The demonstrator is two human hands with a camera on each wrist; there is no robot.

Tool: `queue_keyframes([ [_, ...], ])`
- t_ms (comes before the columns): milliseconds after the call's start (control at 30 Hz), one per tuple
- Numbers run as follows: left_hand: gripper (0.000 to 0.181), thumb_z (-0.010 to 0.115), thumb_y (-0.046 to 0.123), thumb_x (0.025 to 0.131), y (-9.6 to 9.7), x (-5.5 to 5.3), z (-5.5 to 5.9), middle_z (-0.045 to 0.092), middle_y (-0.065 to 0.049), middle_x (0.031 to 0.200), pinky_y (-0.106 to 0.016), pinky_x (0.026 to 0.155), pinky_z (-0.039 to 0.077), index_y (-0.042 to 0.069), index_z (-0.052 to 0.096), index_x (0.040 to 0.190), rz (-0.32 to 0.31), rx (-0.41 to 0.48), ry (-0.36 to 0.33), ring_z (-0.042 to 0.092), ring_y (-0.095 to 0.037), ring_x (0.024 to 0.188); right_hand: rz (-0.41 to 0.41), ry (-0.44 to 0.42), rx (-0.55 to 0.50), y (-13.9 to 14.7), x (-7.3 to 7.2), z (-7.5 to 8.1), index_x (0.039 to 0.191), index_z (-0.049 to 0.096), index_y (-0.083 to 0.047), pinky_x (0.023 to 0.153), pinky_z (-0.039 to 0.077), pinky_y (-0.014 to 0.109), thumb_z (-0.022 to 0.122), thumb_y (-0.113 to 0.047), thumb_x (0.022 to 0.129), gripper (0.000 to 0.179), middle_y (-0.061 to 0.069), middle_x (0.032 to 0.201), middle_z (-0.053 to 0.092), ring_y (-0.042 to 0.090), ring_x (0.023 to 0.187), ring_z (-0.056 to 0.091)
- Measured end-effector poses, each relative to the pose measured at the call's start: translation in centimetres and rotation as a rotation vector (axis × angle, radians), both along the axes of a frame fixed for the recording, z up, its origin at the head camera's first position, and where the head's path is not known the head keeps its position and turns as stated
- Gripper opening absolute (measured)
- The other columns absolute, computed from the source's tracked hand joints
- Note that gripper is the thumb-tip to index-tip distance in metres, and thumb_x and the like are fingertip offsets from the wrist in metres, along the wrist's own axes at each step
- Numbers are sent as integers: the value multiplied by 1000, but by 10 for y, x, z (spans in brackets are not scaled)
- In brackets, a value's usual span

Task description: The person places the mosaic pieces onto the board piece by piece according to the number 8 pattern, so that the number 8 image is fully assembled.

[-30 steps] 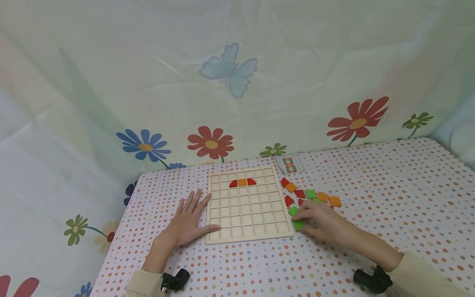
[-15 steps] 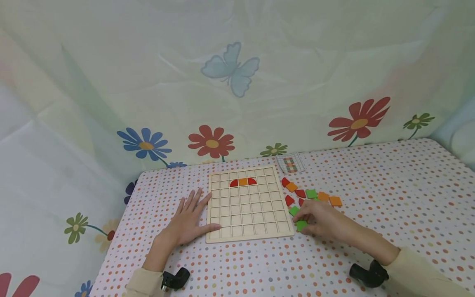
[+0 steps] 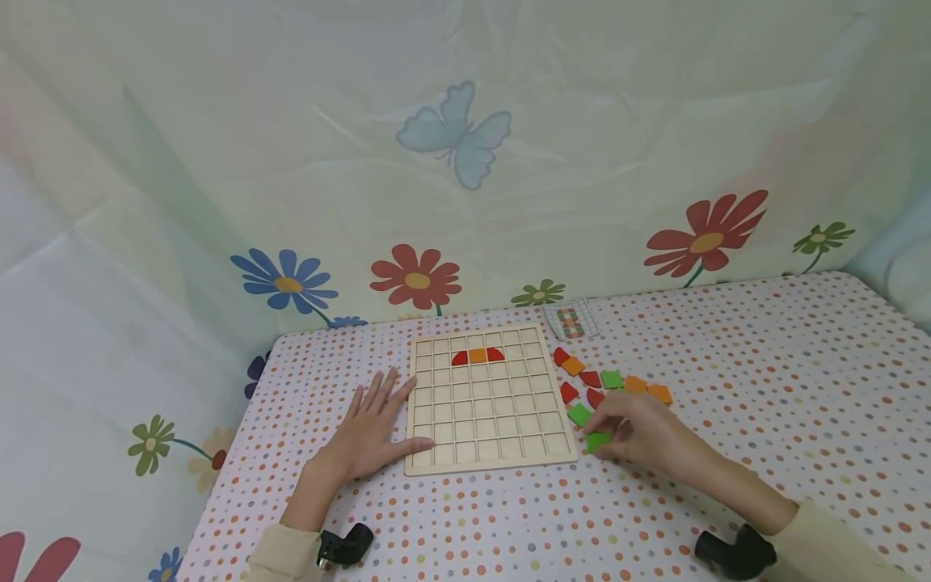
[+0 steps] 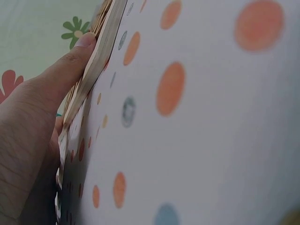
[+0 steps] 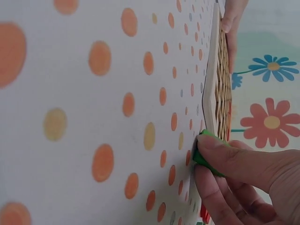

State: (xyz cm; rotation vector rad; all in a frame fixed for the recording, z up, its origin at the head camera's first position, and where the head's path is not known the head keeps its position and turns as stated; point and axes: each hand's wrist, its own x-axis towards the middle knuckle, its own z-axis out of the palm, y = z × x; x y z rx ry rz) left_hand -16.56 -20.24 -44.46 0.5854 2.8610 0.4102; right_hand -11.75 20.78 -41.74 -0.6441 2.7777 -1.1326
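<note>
The left hand (image 3: 364, 436) lies with fingers spread along the left side of a wooden grid board (image 3: 465, 471), its thumb over the lower left corner. In the left wrist view, that thumb (image 4: 70, 65) presses on the board's rim. Just off the board's lower right corner, the right hand (image 3: 647, 428) pinches a green square tile (image 3: 597, 442) between thumb and fingers. The right wrist view shows the green tile (image 5: 202, 161) tilted up at the tabletop. On the board, an orange square (image 3: 477, 356) sits between two red quarter-round pieces (image 3: 460, 358) in one row.
Right of the board lie more red pieces (image 3: 569, 393), green squares (image 3: 579, 415) and orange squares (image 3: 659, 394). A small printed pattern card (image 3: 571, 321) lies behind them. The dotted tabletop (image 3: 473, 525) meets a flowered cloth backdrop (image 3: 313, 202) at the rear.
The right hand has shifted slightly right, drawing the green tile a little away from the board's edge. The left hand has stayed in place.
</note>
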Motion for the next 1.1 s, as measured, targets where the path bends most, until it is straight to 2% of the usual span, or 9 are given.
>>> queue_keyframes([
  [233,102,58,74,93,-1,0,0,5,-14,175,-59,129,2,20,19,169,12,-12,2,0,-37,161,2,59,-24,-8,-1,5,92,78,-12,69,60,25,92,5,73,29,-8,89,70,7,78,64],
  [367,102,58,75,92,-1,0,-1,6,-14,176,-59,129,2,20,19,169,16,-19,3,0,-37,161,-13,111,-49,-23,-9,10,92,78,-12,69,60,24,90,6,74,29,-8,89,68,7,78,64],
  [533,102,58,74,93,-2,-1,-3,6,-14,175,-59,129,2,20,19,170,16,-14,4,0,-37,161,8,145,-125,-50,-35,13,94,80,-7,69,61,24,88,7,77,24,-4,88,71,9,78,64],
  [767,103,58,77,91,-1,0,-3,5,-12,176,-57,130,1,21,19,170,30,-17,3,0,-35,162,85,135,-208,-92,-77,11,97,80,1,74,62,27,85,8,81,19,4,92,74,16,82,68],
  [933,103,58,76,91,1,-1,-2,5,-12,176,-57,130,1,22,19,170,18,-5,1,0,-34,162,96,136,-210,-115,-97,11,97,81,1,74,60,27,84,8,82,17,7,93,75,20,82,69],
  [1100,102,59,75,92,0,-1,0,5,-12,176,-56,130,1,22,18,170,12,-12,1,0,-34,162,111,110,-197,-131,-112,6,100,82,1,73,57,25,82,6,86,16,9,97,76,18,80,67],
])
